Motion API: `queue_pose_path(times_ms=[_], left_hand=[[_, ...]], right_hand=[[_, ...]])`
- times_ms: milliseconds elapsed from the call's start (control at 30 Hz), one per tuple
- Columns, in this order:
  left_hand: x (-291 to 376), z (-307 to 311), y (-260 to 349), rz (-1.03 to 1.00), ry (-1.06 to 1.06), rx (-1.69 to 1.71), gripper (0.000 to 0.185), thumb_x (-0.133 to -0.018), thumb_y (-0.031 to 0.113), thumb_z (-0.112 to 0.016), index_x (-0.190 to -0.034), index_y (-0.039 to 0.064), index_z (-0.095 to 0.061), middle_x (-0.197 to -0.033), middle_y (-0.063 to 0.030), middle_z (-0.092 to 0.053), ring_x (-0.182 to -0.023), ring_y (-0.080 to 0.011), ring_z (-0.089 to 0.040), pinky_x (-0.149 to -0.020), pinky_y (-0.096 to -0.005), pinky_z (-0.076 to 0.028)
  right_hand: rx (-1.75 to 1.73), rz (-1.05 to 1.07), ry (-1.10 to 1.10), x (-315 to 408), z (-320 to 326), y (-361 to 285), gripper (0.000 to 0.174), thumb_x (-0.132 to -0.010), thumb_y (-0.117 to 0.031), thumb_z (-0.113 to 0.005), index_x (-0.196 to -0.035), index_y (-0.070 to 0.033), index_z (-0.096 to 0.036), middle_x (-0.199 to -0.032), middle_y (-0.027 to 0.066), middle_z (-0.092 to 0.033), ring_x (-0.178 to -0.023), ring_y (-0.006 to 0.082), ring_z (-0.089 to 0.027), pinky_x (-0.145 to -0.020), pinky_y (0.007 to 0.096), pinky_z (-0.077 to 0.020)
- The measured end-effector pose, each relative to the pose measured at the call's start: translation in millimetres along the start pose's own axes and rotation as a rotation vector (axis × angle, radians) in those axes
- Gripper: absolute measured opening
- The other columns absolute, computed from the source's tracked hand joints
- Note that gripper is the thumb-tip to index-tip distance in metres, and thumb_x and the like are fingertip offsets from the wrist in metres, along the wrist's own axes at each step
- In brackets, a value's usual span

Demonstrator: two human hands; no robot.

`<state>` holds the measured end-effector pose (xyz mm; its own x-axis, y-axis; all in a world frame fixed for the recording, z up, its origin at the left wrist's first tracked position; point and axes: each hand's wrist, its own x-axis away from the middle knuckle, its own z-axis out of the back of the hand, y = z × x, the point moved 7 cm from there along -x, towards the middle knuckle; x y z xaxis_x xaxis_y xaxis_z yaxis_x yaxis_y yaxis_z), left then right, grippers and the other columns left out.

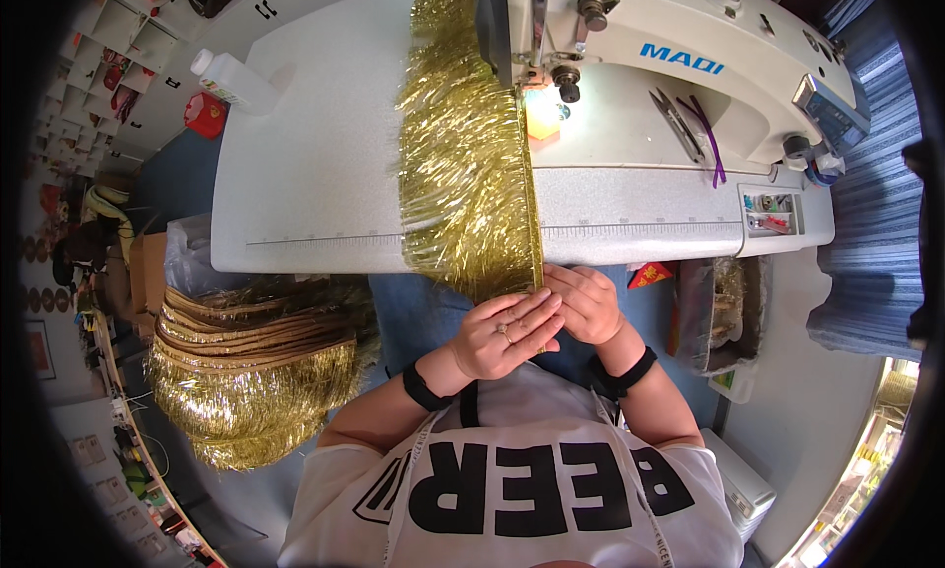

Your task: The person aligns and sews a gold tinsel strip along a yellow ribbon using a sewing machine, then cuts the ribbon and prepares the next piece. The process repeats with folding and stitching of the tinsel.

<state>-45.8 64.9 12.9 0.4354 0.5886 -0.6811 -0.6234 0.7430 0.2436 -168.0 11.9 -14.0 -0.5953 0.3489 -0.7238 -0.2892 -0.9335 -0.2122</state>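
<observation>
A strip of gold tinsel fringe [465, 154] runs from the back of the table to its front edge, its bound edge lying under the needle area of the MAQI sewing machine [679, 58]. Just past the table's front edge, my left hand [506, 333] and my right hand [585, 304] meet at that bound edge, fingers closed over it. The left hand wears a ring and overlaps the fingertips of the other. The machine's lamp lights a small orange piece [543, 118] beside the presser foot, which is partly hidden. Which hand is which is judged by the side of the body it comes from.
Gold fringe [251, 391] hangs in a thick pile at lower left. Thread snips [678, 125] and a purple strip [710, 136] lie under the machine arm. A small parts tray [771, 213] is set at the table's right end, and a white bottle [235, 81] stands at back left.
</observation>
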Motion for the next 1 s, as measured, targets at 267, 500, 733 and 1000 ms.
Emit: queue_pose_path(times_ms=[267, 500, 733, 1000], left_hand=[[1.8, -0.7, -3.5, -0.007, -0.015, -0.018, 0.030, -0.093, 0.026, -0.072, -0.111, 0.002, -0.073, -0.121, -0.0125, -0.072, -0.114, -0.0257, -0.070, -0.093, -0.0362, -0.057], [1.9, -1.4, -3.7, 0.013, -0.016, -0.018, 0.032, -0.093, 0.023, -0.074, -0.117, 0.003, -0.072, -0.125, -0.0110, -0.071, -0.118, -0.0238, -0.068, -0.095, -0.0350, -0.055], [1.2, -2.0, -3.0, -0.011, -0.024, -0.035, 0.032, -0.096, 0.027, -0.070, -0.114, 0.001, -0.072, -0.122, -0.0135, -0.072, -0.115, -0.0257, -0.070, -0.093, -0.0355, -0.056], [2.1, -2.1, -2.7, -0.001, -0.030, -0.026, 0.033, -0.095, 0.026, -0.071, -0.115, 0.000, -0.072, -0.122, -0.0143, -0.072, -0.114, -0.0258, -0.070, -0.093, -0.0355, -0.056]], right_hand=[[-0.001, 0.012, -0.012, -1.9, -1.5, 0.4, 0.022, -0.083, -0.013, -0.062, -0.099, 0.000, -0.069, -0.115, 0.0137, -0.071, -0.112, 0.0276, -0.068, -0.085, 0.0358, -0.0544], [-0.016, 0.005, -0.008, -1.0, -2.5, 1.8, 0.022, -0.082, -0.013, -0.063, -0.097, 0.001, -0.069, -0.115, 0.0137, -0.071, -0.112, 0.0284, -0.068, -0.086, 0.0363, -0.0543], [-0.040, -0.014, 0.000, 0.6, -4.2, 3.4, 0.022, -0.081, -0.014, -0.063, -0.095, 0.001, -0.069, -0.114, 0.0144, -0.070, -0.112, 0.0286, -0.067, -0.086, 0.0371, -0.0543], [-0.063, -0.023, -0.012, 2.7, -6.4, 3.8, 0.023, -0.080, -0.015, -0.063, -0.094, 0.001, -0.070, -0.116, 0.0151, -0.070, -0.113, 0.0286, -0.066, -0.087, 0.0366, -0.0539]])
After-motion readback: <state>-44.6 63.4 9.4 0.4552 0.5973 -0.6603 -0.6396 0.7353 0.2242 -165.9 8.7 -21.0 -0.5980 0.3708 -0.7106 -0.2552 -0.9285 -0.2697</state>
